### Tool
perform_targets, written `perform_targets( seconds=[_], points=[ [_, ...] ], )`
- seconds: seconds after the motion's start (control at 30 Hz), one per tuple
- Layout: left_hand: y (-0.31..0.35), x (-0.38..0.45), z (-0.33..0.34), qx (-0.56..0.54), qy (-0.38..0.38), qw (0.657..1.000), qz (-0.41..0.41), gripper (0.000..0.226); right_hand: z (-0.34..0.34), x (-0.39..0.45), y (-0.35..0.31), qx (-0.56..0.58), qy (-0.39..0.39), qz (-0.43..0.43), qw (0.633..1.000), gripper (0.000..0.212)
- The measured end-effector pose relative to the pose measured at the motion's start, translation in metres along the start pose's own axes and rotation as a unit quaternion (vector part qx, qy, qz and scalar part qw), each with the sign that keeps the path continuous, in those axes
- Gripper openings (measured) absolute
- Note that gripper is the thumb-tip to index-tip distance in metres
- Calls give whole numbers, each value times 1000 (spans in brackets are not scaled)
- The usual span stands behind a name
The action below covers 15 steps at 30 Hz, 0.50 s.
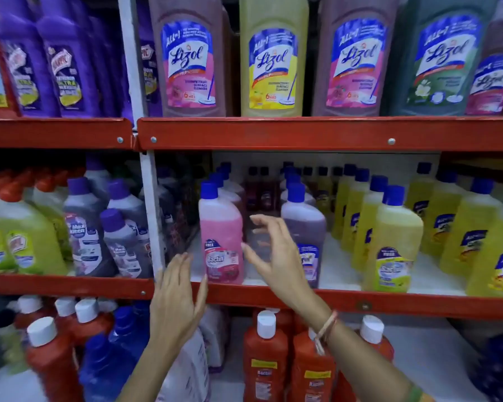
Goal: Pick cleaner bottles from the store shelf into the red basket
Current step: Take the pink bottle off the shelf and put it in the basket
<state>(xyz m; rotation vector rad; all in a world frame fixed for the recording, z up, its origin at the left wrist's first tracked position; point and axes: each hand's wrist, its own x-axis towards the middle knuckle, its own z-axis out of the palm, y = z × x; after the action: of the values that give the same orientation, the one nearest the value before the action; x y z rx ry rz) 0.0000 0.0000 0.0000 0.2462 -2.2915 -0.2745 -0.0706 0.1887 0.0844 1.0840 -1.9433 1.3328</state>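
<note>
1. The right hand is spread wide, thumb low and fingers high, and has hold of nothing. It hangs in the gap between the pink bottle and the purple bottle on the middle shelf. Which of the two it means to take I cannot tell for sure, though the thumb points toward the pink one, so that looks the likelier.

2. The left hand is also open and empty, fingers loosely together, held in front of the shelf edge just left of the pink bottle.

3. To grip well, close the right hand around the bottle's body below the shoulder, where it is widest and flattest, not round the blue cap, which gives little hold on a full bottle.

4. Bring the left hand to the far side of the bottle or under its base as it comes off the shelf. A full bottle is probably heavy and its plastic smooth.

5. Draw it straight out toward yourself. More bottles stand in a row close behind it and the purple one stands near, so a sideways pull could knock them over.

6. The red basket is not in view, so find it before carrying the bottle off.
</note>
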Motion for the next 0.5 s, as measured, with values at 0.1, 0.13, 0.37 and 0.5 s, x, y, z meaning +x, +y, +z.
perform_targets(
  seconds=[0.1,0.13,0.37,0.5],
  points=[
    [-13,-1,12,7,-36,999,7,58,30,5,14,44,-56,108,992,73],
    [-17,-3,16,12,-58,998,16,57,40,6,16,57,-69,149,985,80],
    [-28,-7,32,0,-65,997,51,51,77,15,42,196,-103,284,933,63],
    [-33,-9,32,18,-74,995,68,51,78,8,33,137,-19,241,960,62]
  ],
)
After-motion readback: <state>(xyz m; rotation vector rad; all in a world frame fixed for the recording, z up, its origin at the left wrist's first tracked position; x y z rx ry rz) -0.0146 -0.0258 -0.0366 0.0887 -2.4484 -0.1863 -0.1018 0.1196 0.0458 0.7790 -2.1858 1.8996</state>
